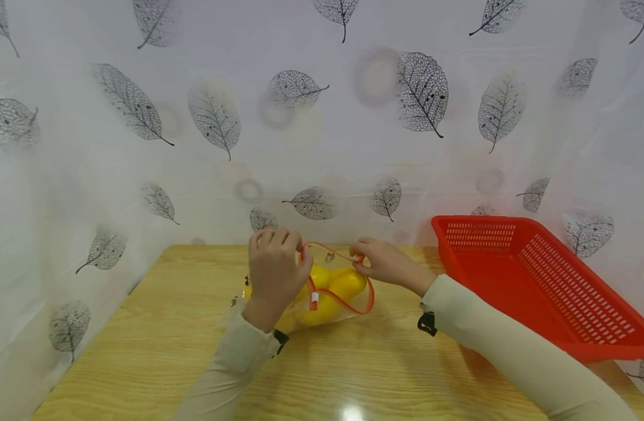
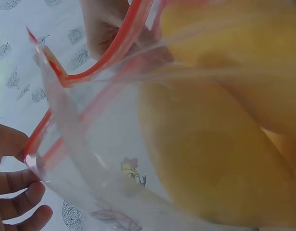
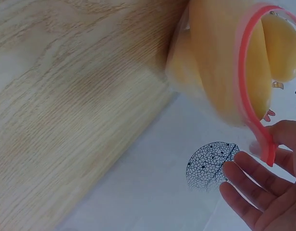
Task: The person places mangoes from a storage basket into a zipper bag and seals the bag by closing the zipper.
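Note:
A clear zip bag (image 2: 107, 139) with a red zip edge (image 3: 241, 72) and small cartoon prints lies on the table, its mouth spread into a wide loop. Smooth yellow mango-shaped fruits (image 1: 345, 285) fill it. My left hand (image 1: 276, 272) pinches the left end of the red edge between thumb and forefinger, other fingers loosely bent. At the opposite end, my right hand (image 1: 387, 263) pinches the edge the same way, as the right wrist view shows. A white slider (image 1: 314, 298) sits on the near side of the edge. My left hand hides part of the bag in the head view.
A red plastic basket (image 1: 453, 257) with slotted walls stands at the right of the wood-grain table (image 1: 159, 327). Behind the table hangs a white sheet (image 1: 322, 152) printed with dark leaves.

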`<state>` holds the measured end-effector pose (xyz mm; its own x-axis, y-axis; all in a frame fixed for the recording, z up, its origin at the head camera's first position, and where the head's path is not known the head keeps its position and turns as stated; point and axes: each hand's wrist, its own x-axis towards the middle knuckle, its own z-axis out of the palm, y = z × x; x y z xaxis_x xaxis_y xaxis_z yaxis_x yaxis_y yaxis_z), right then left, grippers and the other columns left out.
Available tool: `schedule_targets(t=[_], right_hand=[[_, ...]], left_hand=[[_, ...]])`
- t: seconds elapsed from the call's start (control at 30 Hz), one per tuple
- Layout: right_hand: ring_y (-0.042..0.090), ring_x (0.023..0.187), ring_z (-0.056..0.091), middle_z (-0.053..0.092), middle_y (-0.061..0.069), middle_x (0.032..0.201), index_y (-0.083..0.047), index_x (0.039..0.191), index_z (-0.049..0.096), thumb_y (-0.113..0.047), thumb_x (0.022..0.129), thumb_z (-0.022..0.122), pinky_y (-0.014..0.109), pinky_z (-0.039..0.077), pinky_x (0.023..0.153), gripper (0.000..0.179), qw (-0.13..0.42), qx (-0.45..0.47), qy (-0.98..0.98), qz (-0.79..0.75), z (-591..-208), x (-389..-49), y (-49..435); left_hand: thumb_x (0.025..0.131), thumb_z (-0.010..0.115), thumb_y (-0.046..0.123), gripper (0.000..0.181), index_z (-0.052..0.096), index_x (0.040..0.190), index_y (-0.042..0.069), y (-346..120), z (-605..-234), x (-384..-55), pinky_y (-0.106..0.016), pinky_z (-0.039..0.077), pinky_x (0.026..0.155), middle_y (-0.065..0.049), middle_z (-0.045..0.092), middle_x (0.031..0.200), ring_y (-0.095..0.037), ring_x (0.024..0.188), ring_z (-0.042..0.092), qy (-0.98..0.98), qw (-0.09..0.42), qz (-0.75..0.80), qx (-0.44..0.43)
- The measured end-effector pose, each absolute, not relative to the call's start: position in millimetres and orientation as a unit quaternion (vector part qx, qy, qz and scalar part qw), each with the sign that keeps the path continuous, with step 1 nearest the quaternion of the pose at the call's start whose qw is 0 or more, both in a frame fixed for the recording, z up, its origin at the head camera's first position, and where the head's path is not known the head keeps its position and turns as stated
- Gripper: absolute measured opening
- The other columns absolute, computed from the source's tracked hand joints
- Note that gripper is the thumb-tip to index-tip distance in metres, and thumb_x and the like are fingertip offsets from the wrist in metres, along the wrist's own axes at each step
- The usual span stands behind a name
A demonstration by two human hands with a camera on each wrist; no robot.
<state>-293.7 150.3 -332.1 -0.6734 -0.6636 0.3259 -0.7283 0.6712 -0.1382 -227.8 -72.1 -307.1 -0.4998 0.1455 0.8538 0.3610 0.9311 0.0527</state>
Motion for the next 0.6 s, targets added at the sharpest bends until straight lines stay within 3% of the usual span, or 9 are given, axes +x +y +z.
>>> schedule_targets(t=[0.23, 0.6], right_hand=[[0.017, 0.075, 0.063, 0.068, 0.005, 0.082, -0.006, 0.085, 0.065, -0.009, 0.081, 0.066, 0.03, 0.054, 0.071, 0.005, 0.145, 0.395, -0.899, 0.124, -326, -302, 149], [0.019, 0.075, 0.065, 0.071, 0.006, 0.081, -0.006, 0.083, 0.071, -0.01, 0.082, 0.065, 0.032, 0.055, 0.072, 0.007, 0.135, 0.384, -0.907, 0.113, -292, -306, 144]], left_hand=[[0.078, 0.068, 0.016, 0.015, 0.059, 0.067, 0.008, -79, -302, -227, -0.045, 0.045, 0.085, -0.008, 0.065, 0.073, -0.03, 0.076, 0.059, -0.859, 0.478, -0.11, -0.146], [0.078, 0.071, 0.015, 0.014, 0.062, 0.069, 0.008, -90, -287, -225, -0.047, 0.045, 0.085, -0.008, 0.066, 0.075, -0.03, 0.077, 0.06, -0.864, 0.476, -0.093, -0.135]])
